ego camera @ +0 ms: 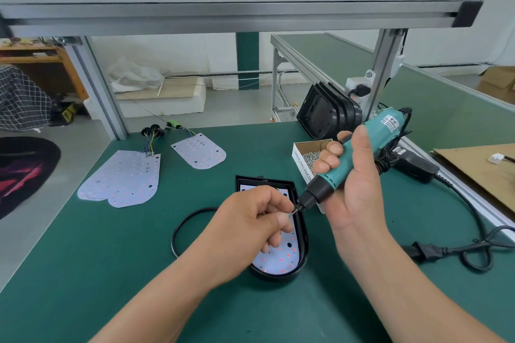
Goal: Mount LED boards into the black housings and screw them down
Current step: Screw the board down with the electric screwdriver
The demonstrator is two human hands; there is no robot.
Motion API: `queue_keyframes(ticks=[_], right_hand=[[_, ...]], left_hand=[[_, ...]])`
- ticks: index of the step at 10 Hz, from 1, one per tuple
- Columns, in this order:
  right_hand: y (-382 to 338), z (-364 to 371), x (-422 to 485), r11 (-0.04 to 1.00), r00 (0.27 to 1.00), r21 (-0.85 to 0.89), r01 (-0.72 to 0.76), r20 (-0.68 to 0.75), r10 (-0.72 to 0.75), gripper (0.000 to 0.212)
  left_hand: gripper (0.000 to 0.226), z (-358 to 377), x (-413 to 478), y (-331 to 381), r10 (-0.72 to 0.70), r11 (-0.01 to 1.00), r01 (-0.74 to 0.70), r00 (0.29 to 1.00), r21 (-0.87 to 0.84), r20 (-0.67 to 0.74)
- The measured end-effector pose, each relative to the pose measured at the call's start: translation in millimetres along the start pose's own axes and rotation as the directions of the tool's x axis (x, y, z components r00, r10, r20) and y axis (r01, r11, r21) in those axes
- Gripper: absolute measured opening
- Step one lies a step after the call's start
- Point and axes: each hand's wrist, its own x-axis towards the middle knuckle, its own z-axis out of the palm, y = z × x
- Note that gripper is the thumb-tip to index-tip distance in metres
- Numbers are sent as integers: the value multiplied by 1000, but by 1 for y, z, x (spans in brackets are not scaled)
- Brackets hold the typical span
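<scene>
**A:** Well, nearest us, low in the middle of the frame, our left hand (259,220) is curled, thumb and forefinger pinched at the tip of the electric screwdriver (359,153).

**B:** Pinching a screw (290,213), we think; it's too small to make out. Our right hand (354,184) wraps the teal barrel and holds it tilted.

**A:** Under both, the black housing (302,234) lies flat on the green mat (83,273), with an LED board (281,256) seated inside.

**B:** Neither hand steadies it. If we press off-centre, the housing could skate and the bit could gouge the board.

**A:** Or the screw could drop among the LEDs.

**B:** Behind, right of centre, sits the screw box (309,153). At centre left lie the spare LED boards (125,178), and above the box is a stack of housings (326,114).

**A:** At right, the cord (468,209) could tug our driver sideways.
</scene>
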Motion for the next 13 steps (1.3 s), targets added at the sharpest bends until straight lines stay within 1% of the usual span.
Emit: queue_keyframes(ticks=[3, 6, 9, 10, 11, 12, 13], right_hand=[[2, -4, 3, 1000, 999, 17, -12, -44, 13, 26], [3, -6, 3, 999, 999, 27, -19, -45, 21, 26], [3, -4, 2, 1000, 999, 0, -10, -49, 10, 24], [3, -3, 1, 999, 1000, -36, -4, -8, 4, 24], [3, -1, 0, 997, 999, -79, 22, 50, -19, 23], [4, -1, -1, 992, 997, -116, 38, 77, -29, 22], [5, -2, 0, 991, 996, -125, 37, 81, -27, 22]], left_hand=[[22, -1, 0, 0, 7, 999, -6, 1000, 43, -23], [28, -1, 0, -1, -4, 999, 5, 1000, 50, -23], [20, -2, 2, -4, -2, 1000, 3, 1000, -13, 13], [19, 1, 2, -5, 9, 1000, -9, 1000, 8, -16], [24, 4, 0, -8, 31, 995, -25, 998, 99, -54], [21, 8, -3, -8, 61, 981, -48, 996, 190, -67], [21, 9, -3, -7, 74, 979, -58, 994, 197, -78]])
